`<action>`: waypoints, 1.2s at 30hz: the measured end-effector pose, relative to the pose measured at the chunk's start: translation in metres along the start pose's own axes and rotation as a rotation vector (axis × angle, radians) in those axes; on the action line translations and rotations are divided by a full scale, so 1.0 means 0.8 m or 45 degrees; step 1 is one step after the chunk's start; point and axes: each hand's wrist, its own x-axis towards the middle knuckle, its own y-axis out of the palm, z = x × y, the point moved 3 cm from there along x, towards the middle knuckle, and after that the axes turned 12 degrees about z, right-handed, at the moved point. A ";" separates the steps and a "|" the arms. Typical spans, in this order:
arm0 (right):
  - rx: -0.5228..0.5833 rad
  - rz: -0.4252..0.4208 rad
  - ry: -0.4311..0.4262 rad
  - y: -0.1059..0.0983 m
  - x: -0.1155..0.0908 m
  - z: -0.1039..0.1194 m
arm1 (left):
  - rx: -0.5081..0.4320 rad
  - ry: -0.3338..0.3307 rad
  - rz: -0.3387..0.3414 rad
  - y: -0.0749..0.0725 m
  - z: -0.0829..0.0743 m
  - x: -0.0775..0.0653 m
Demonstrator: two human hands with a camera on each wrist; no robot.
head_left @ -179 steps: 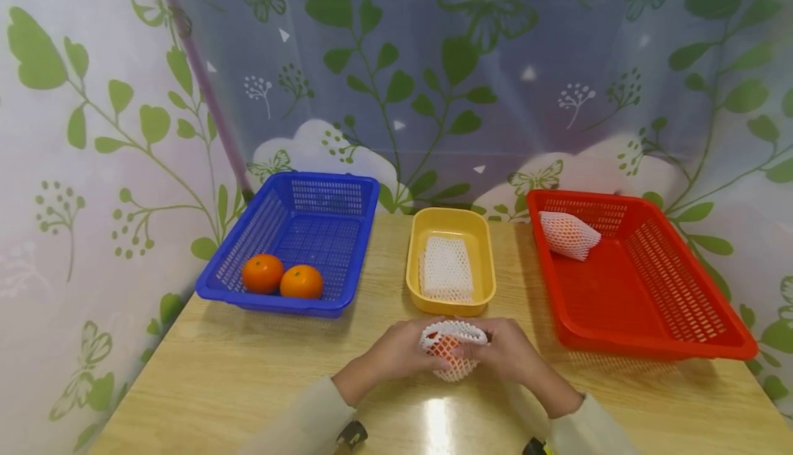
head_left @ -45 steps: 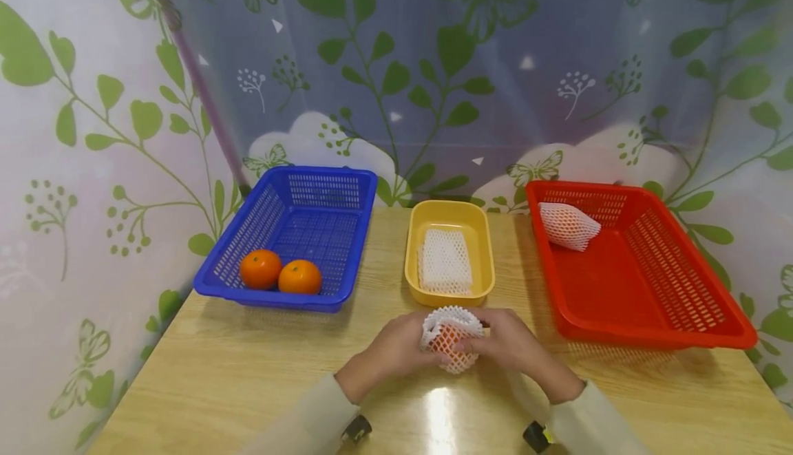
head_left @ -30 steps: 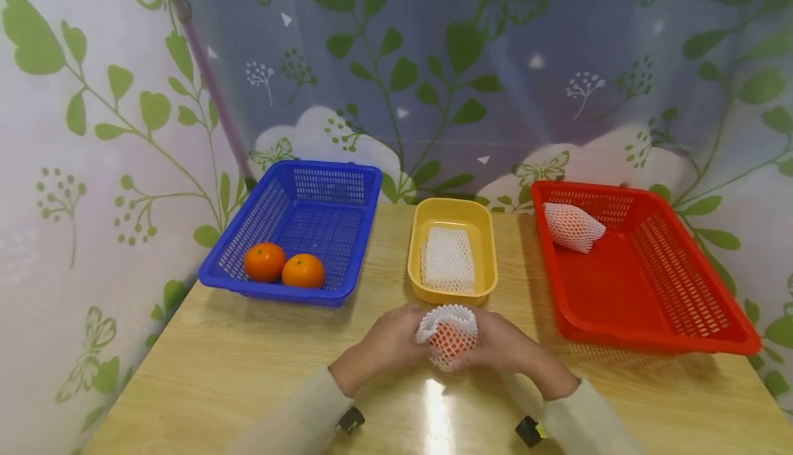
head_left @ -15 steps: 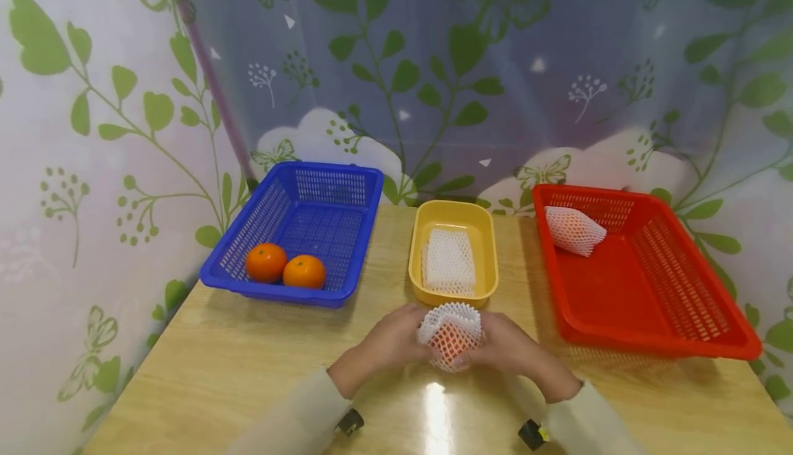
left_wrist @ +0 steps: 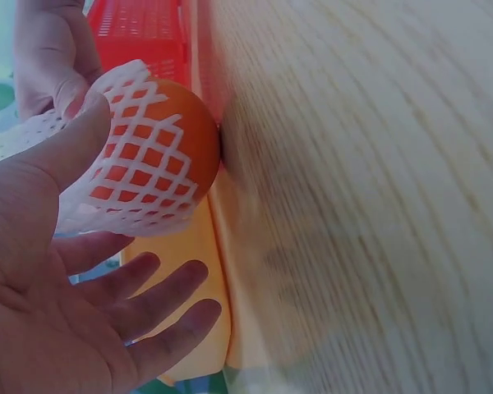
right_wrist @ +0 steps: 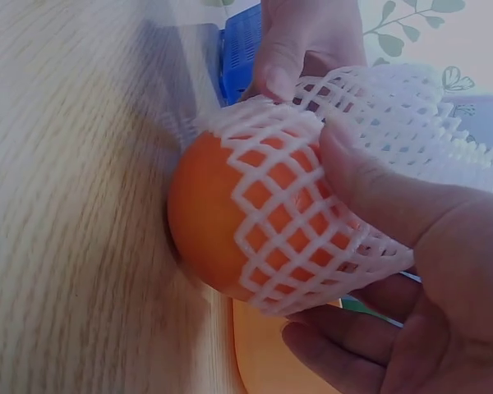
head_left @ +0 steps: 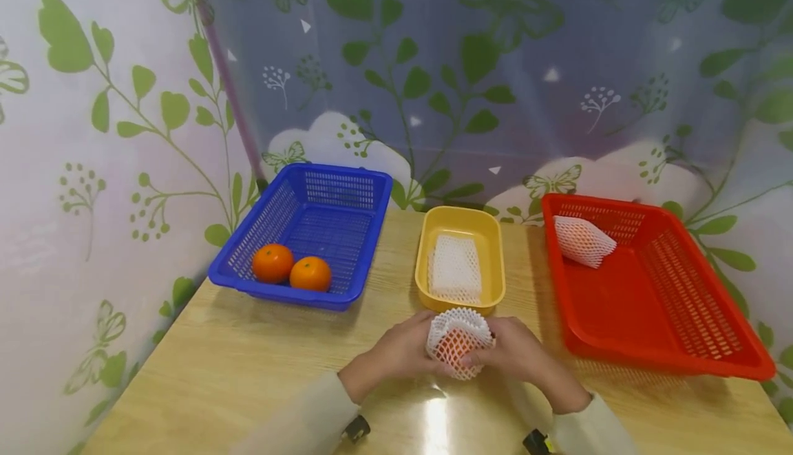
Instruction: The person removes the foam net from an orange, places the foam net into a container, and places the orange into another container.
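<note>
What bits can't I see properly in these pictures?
Number of white nets in the yellow tray: head view; the top one hides any beneath.
Top of the held orange: head view; its bunched netting hides it.
Left sleeve's upper part: cut off by the head view's bottom edge.

Curtained work nook; leaf-print drapes [head_left: 446, 118] border a wood-grain table [head_left: 204, 365].
</note>
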 end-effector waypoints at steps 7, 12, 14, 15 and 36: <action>-0.025 -0.054 -0.023 0.001 -0.001 0.002 | -0.056 0.018 -0.034 0.003 -0.003 -0.003; -0.021 -0.070 -0.007 0.000 0.000 0.002 | -0.061 0.066 -0.054 0.002 -0.003 -0.001; -0.010 -0.078 -0.002 -0.002 -0.001 0.001 | -0.068 0.074 -0.057 0.002 -0.002 0.002; -0.007 -0.081 -0.003 -0.002 -0.001 0.001 | -0.071 0.073 -0.057 0.001 -0.002 0.003; 0.240 0.038 -0.071 0.021 -0.001 -0.006 | -0.024 -0.021 -0.071 -0.009 -0.002 -0.001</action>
